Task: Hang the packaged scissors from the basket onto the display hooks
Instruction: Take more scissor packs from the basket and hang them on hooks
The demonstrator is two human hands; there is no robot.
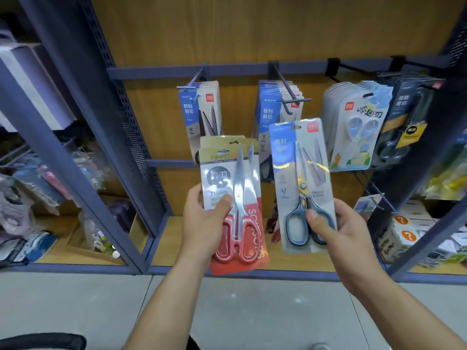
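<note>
My right hand [336,223] gripped the blue scissors pack [300,183] upright, its hang hole just below the middle hook [290,97]; my left hand [202,218] clutched the red packs [232,198].

Display hooks [290,96] bearing packaged scissors [274,114]

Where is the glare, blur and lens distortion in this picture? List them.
Head view: glare streaks cross the blue-handled scissors pack held in the right hand; the red-handled scissors pack in the left hand shows a fainter sheen; shelf goods at far left look blurred; wide-angle bending tilts the blue shelf posts.
</note>
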